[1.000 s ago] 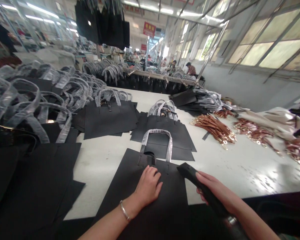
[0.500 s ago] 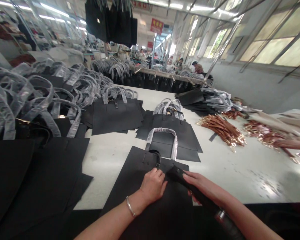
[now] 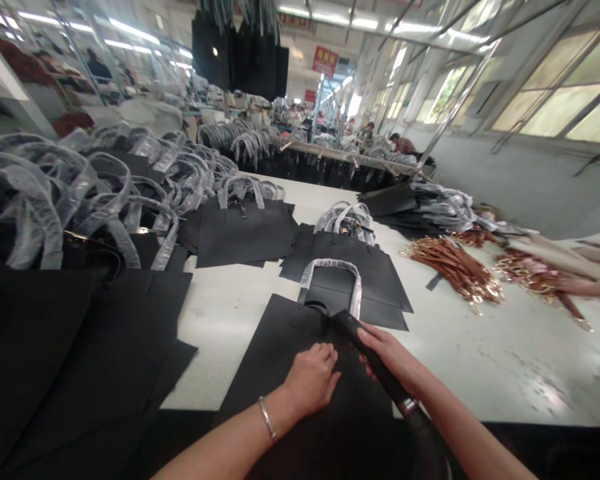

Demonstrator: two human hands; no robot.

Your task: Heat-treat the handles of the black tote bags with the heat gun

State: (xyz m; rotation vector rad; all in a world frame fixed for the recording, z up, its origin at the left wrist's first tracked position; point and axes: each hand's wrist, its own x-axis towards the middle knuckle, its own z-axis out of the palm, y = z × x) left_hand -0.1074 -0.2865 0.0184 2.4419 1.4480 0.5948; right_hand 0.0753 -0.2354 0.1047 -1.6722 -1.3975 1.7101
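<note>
A black tote bag lies flat in front of me, its plastic-wrapped handle standing up at the top edge. My left hand rests on the bag panel just below the small black strap, fingers slightly bent and thumb apart, gripping nothing visible. In my right hand is a black stick-shaped tool with a metal collar and a thick dark lower part. The tool's blunt tip is at the strap's lower end, which it partly hides; whether they touch cannot be made out.
Stacked black bags with wrapped handles crowd the left. More bags lie ahead on the pale table. Brown straps with gold clasps lie at right, near another person's arm. Black bags hang overhead.
The tool's tip has moved up and left onto the strap area. My left hand has slid down off the strap, its fingers loosening. The view has shifted slightly.
</note>
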